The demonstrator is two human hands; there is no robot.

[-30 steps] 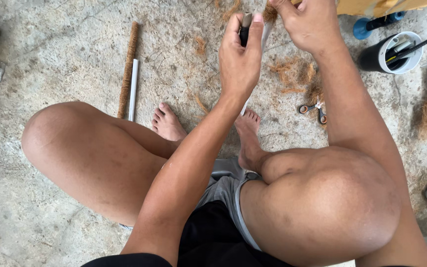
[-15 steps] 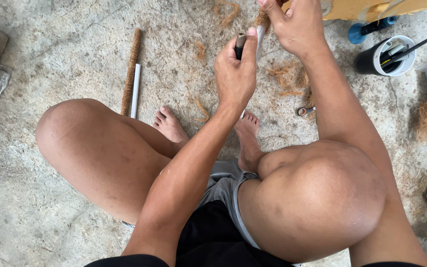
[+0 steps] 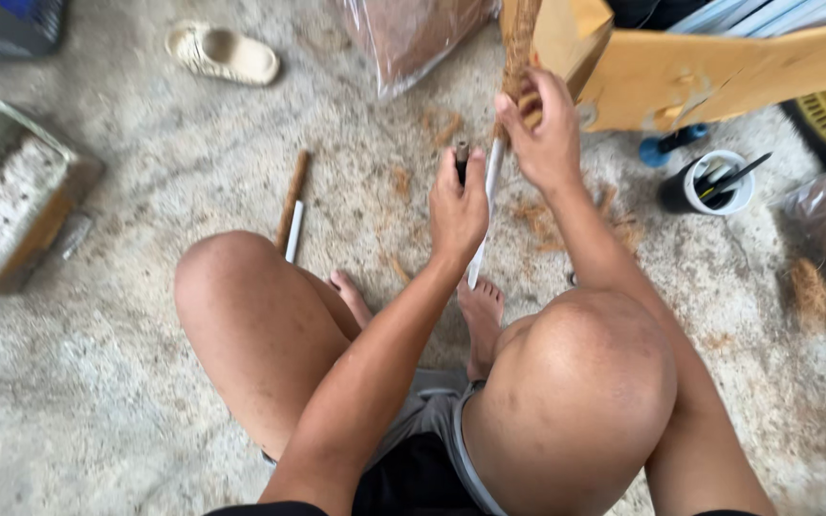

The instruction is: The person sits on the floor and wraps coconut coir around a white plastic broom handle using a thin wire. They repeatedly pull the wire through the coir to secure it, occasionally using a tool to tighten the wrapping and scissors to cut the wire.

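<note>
Left hand (image 3: pixel 458 205) clenched round a dark-handled tool (image 3: pixel 462 156), right hand (image 3: pixel 544 134) pinching the brown fibre bundle (image 3: pixel 518 48) atop a white stick (image 3: pixel 485 210), held upright above the concrete floor (image 3: pixel 145 191), just beyond the feet

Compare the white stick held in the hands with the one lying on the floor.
The held stick stands steeply tilted, gripped by the left hand and right hand; the floor stick lies flat and untouched beside the knee. The held stick's fibre-wrapped end points up by the cardboard; the floor stick's rests on concrete. Both are white at one end, with brown fibre at the other.
</note>
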